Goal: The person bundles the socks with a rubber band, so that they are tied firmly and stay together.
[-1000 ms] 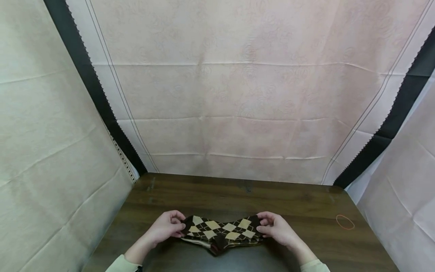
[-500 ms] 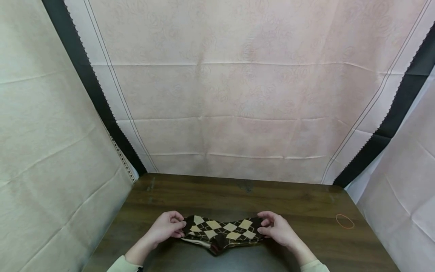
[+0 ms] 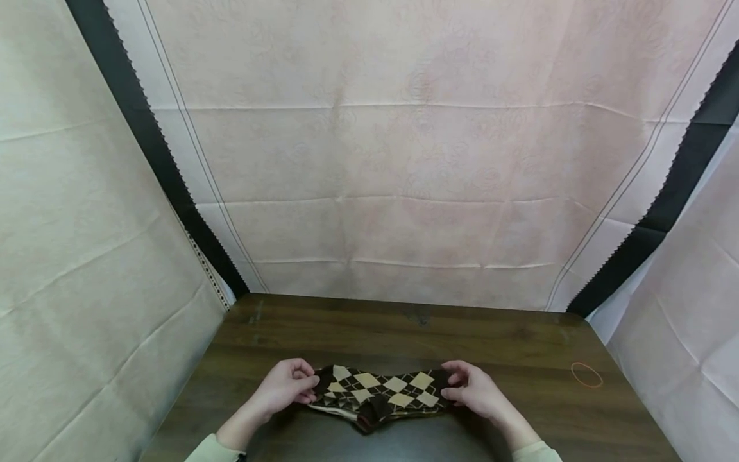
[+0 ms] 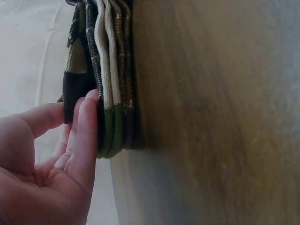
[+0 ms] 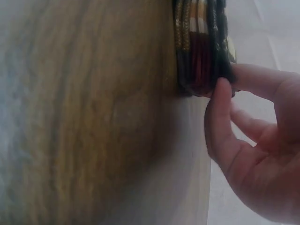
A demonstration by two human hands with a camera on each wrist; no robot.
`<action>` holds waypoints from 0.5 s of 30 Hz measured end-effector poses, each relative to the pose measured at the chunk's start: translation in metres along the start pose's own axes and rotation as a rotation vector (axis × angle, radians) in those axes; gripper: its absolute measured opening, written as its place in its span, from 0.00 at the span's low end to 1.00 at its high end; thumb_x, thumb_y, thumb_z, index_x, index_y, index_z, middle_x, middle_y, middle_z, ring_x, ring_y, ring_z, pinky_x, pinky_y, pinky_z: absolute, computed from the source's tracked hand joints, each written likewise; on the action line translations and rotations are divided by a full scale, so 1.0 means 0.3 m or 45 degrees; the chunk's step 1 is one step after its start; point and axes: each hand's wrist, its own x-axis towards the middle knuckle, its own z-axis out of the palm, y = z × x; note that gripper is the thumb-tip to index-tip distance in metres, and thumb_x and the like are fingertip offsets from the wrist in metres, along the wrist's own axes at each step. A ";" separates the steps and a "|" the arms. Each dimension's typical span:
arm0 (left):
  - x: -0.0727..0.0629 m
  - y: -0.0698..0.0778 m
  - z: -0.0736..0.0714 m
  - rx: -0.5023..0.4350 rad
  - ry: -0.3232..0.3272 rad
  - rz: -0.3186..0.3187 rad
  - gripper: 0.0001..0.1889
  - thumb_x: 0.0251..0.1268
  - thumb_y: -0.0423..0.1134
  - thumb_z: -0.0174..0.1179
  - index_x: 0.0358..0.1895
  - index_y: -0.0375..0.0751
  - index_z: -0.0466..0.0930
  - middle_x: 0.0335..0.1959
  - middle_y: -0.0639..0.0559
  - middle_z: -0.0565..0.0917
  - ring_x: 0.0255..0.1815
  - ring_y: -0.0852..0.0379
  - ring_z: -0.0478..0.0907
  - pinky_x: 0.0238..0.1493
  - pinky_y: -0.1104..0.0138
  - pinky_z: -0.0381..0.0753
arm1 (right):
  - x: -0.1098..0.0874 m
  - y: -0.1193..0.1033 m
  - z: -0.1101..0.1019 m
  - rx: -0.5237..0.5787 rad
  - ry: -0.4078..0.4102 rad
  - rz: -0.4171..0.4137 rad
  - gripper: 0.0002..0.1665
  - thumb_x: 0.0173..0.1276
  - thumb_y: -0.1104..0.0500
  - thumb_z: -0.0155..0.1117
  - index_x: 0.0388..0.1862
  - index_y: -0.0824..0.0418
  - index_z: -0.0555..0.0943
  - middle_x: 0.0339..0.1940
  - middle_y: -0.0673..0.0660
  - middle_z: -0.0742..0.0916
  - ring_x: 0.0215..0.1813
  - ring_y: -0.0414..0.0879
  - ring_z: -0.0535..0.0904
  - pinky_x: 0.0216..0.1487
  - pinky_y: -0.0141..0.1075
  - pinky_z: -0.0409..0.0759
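A stack of argyle socks (image 3: 398,388), black with cream and tan diamonds on top, lies across the table near its front. My left hand (image 3: 288,385) pinches the dark left end of the top sock between thumb and fingers. In the left wrist view, more sock layers (image 4: 110,84) in cream, green and brown lie beneath the pinched one. At the opposite end, my right hand (image 3: 470,388) pinches the dark tip with thumb and forefinger. Dark red and striped layers (image 5: 200,56) show under it in the right wrist view. A dark heel (image 3: 372,410) points toward me.
An orange rubber band (image 3: 586,375) lies on the brown wooden table (image 3: 404,327) at the right. Pale cloth panels (image 3: 375,160) with black strips (image 3: 150,135) at the corners stand around the back and sides.
The socks and both hands have shifted very slightly to the right. Both hands keep their hold on the sock ends.
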 end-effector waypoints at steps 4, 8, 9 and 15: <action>0.000 0.010 -0.005 0.020 0.000 -0.010 0.10 0.74 0.33 0.68 0.45 0.29 0.79 0.31 0.41 0.88 0.32 0.46 0.90 0.34 0.62 0.90 | -0.002 -0.003 -0.009 -0.006 -0.017 0.028 0.34 0.66 0.65 0.78 0.68 0.71 0.77 0.50 0.63 0.84 0.44 0.51 0.84 0.39 0.47 0.89; 0.001 0.050 -0.011 0.124 0.066 0.038 0.12 0.73 0.37 0.71 0.40 0.32 0.79 0.28 0.43 0.87 0.30 0.46 0.89 0.34 0.58 0.91 | -0.001 -0.007 -0.023 -0.006 -0.078 0.049 0.33 0.70 0.62 0.76 0.69 0.73 0.76 0.49 0.63 0.84 0.46 0.51 0.83 0.40 0.48 0.89; 0.002 0.064 -0.012 0.151 0.093 0.058 0.12 0.73 0.38 0.71 0.39 0.33 0.79 0.28 0.43 0.86 0.30 0.46 0.89 0.34 0.57 0.91 | 0.000 -0.007 -0.026 -0.005 -0.098 0.051 0.32 0.71 0.61 0.75 0.69 0.73 0.75 0.49 0.63 0.84 0.46 0.51 0.83 0.40 0.48 0.89; 0.026 0.166 0.034 0.076 0.132 0.181 0.14 0.73 0.41 0.72 0.40 0.32 0.81 0.34 0.37 0.88 0.34 0.41 0.90 0.39 0.52 0.92 | 0.006 0.013 -0.065 0.010 -0.186 0.054 0.32 0.79 0.56 0.68 0.72 0.74 0.73 0.48 0.59 0.86 0.46 0.53 0.86 0.43 0.49 0.89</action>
